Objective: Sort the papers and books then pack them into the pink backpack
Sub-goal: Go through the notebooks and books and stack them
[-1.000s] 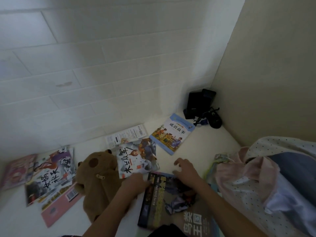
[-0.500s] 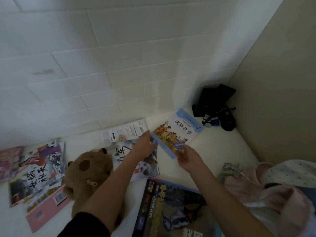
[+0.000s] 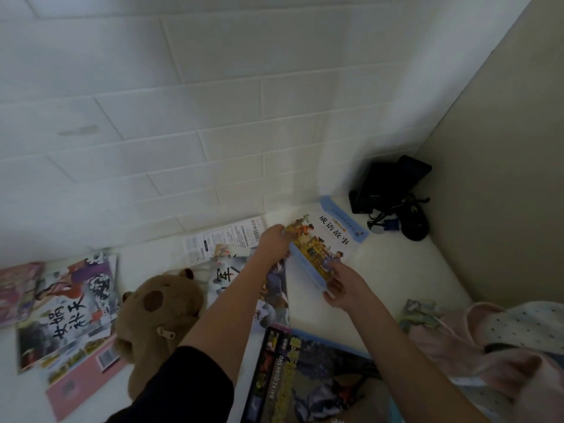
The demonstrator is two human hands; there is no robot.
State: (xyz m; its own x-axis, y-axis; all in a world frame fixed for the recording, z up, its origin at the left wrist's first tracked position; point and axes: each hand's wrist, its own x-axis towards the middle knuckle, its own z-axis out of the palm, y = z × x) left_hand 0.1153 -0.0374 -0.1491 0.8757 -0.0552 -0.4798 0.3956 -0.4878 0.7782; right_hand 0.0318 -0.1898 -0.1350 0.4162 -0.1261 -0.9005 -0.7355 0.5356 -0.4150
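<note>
A blue-edged picture book [image 3: 328, 239] lies near the back wall, lifted a little at its near end. My left hand [image 3: 274, 242] grips its left corner and my right hand [image 3: 345, 288] pinches its near corner. Under my left arm lies a second illustrated book [image 3: 225, 279], with a white printed sheet [image 3: 222, 239] behind it. A large dark book [image 3: 305, 380] lies at the bottom centre. At the far left is a pile of picture books [image 3: 70, 306]. The pink backpack [image 3: 476, 346] with dotted fabric slumps at the lower right.
A brown plush bear [image 3: 158, 319] lies between the left pile and my left arm. Black devices with cables [image 3: 393, 193] sit in the back right corner. A white tiled wall [image 3: 213, 117] runs behind and a beige panel [image 3: 503, 178] closes the right side.
Both hands left the large dark book and reached forward. They now hold the blue-edged book by its left and near corners. The camera moved forward with them.
</note>
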